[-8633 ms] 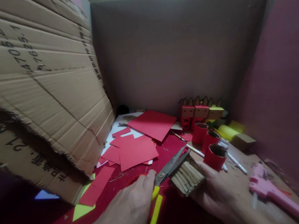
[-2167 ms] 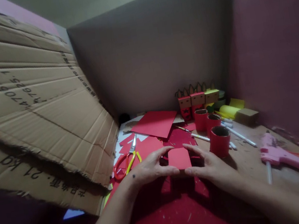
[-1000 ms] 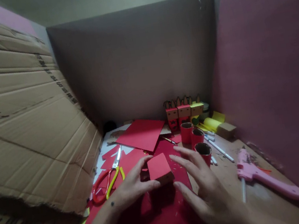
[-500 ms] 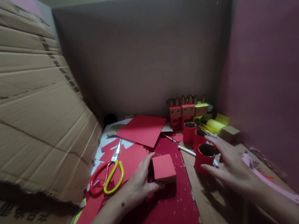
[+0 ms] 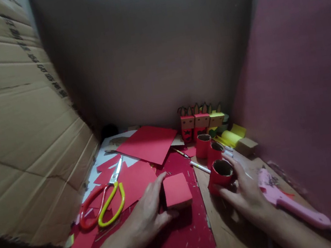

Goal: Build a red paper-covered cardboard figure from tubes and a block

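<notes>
A small box with a red top (image 5: pixel 177 189) rests on the red surface in the middle. My left hand (image 5: pixel 151 212) lies along its left side, thumb and fingers apart; whether the fingertips touch it is unclear. On the right, my right hand (image 5: pixel 245 190) is curved around the nearest red tube (image 5: pixel 220 177), with the thumb in front and the fingers at its right side. That tube stands upright with its open end up. Two more red tubes (image 5: pixel 203 146) stand just behind it.
Scissors (image 5: pixel 109 192) and red paper (image 5: pixel 148 144) lie left. Small box-headed figures (image 5: pixel 202 124) stand at the back. A white pen (image 5: pixel 200 167), a yellow roll (image 5: pixel 231 138) and a pink glue gun (image 5: pixel 293 202) are right. Cardboard (image 5: pixel 19 123) walls the left side.
The view has shifted, moving most things left in the picture. More of the pink glue gun shows. My right hand has closed in slightly around the nearest tube, while the box stays beside my left hand.
</notes>
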### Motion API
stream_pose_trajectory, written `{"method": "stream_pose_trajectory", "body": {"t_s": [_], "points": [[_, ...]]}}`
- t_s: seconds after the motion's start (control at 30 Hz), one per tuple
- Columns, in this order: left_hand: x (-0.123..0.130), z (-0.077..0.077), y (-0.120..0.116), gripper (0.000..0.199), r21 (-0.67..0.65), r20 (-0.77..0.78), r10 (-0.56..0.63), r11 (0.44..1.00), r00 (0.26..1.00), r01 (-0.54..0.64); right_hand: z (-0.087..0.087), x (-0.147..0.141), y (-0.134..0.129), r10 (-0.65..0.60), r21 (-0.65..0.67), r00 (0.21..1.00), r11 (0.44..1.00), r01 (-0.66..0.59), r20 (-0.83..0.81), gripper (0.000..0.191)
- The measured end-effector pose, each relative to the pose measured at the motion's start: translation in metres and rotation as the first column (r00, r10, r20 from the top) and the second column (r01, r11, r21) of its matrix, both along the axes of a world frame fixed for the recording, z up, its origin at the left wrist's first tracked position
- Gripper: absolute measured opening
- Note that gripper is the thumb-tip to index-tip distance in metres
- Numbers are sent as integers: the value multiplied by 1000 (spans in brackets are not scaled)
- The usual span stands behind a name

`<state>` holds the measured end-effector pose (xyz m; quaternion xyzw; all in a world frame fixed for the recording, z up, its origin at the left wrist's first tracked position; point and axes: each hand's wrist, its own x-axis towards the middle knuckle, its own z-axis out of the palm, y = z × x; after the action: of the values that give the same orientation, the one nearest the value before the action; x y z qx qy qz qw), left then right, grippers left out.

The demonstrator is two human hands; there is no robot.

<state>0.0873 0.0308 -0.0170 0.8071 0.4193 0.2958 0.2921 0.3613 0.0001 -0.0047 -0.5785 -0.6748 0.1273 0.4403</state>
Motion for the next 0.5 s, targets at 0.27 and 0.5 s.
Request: {"method": "stream_pose_trajectory", "body": {"t_s": [0.27, 0.5], "points": [[-1, -5, 2, 75, 38, -39, 6, 999, 999, -4, -7, -1, 5, -13, -61, 998, 998, 10, -57, 66], [2, 1, 1, 71, 71, -73, 10, 997, 997, -4, -6, 1, 4, -21, -40, 991, 999, 16, -132, 61]]}}
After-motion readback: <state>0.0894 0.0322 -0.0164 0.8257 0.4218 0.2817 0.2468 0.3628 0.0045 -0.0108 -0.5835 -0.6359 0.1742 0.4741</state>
